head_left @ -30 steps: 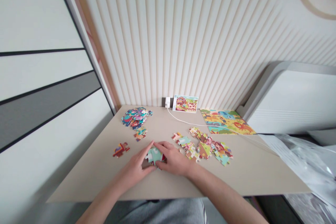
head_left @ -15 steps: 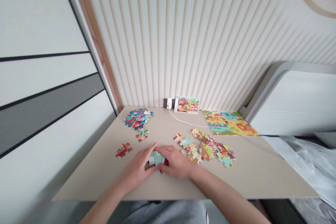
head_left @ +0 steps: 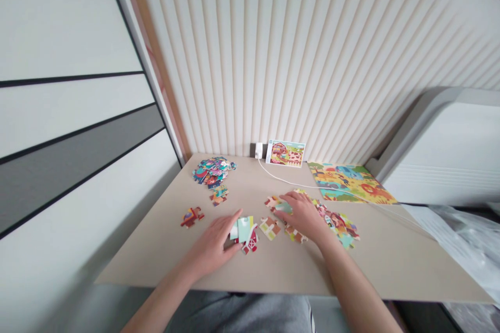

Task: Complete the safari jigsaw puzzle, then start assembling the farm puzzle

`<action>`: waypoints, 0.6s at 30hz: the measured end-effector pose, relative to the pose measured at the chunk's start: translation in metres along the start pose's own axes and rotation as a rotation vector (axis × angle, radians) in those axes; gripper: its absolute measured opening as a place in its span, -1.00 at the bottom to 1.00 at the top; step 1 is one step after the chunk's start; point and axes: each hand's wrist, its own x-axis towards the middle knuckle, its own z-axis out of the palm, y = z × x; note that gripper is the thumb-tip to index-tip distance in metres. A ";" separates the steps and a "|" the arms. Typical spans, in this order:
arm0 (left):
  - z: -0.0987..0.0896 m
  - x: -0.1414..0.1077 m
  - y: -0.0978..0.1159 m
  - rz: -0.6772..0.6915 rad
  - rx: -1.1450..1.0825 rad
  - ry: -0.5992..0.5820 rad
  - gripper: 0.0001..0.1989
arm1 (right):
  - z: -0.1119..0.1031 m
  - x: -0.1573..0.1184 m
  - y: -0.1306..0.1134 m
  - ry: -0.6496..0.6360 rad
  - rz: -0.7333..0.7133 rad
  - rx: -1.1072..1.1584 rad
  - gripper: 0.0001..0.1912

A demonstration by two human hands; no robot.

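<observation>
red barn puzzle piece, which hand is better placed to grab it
Left, probably: the left hand lies just beside the red barn piece, while the right hand is farther off, resting on the scattered pieces.

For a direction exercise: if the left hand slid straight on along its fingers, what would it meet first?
Probably the white cable; the left hand seems to pass just beside the mint puzzle piece, though depth is unclear.
</observation>
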 end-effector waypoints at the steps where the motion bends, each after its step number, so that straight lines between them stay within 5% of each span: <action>1: -0.001 0.000 0.001 0.003 0.004 -0.003 -0.14 | -0.001 -0.001 0.007 -0.030 0.027 -0.022 -0.53; 11: -0.004 0.001 0.004 -0.032 -0.010 -0.049 0.00 | 0.001 -0.001 0.009 -0.105 0.023 -0.060 -0.45; 18: -0.001 -0.001 0.001 -0.006 0.019 -0.049 -0.07 | 0.006 -0.003 0.007 -0.096 -0.031 -0.148 -0.38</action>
